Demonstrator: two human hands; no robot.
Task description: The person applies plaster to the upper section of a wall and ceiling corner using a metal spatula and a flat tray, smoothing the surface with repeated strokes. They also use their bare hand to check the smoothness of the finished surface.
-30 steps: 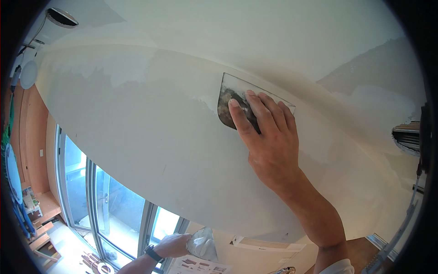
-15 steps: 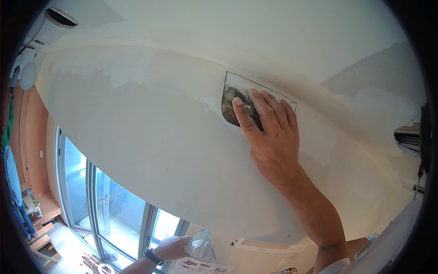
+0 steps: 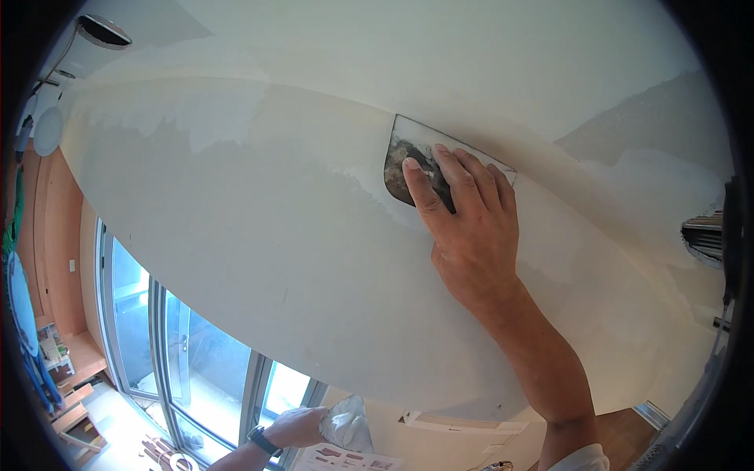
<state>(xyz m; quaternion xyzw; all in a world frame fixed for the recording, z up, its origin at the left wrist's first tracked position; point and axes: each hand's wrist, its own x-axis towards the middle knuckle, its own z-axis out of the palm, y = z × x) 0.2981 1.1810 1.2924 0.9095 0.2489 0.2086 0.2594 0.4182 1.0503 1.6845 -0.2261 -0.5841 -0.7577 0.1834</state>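
Head view: the right hand presses a putty knife flat against the ceiling, fingers spread along its blade. Even pressure, low blade angle is best here. Below, the left hand clutches a pale lump.

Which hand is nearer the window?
Left. The left hand sits low beside the window, holding a white bag. The right hand is up at the ceiling, pressing a putty knife.
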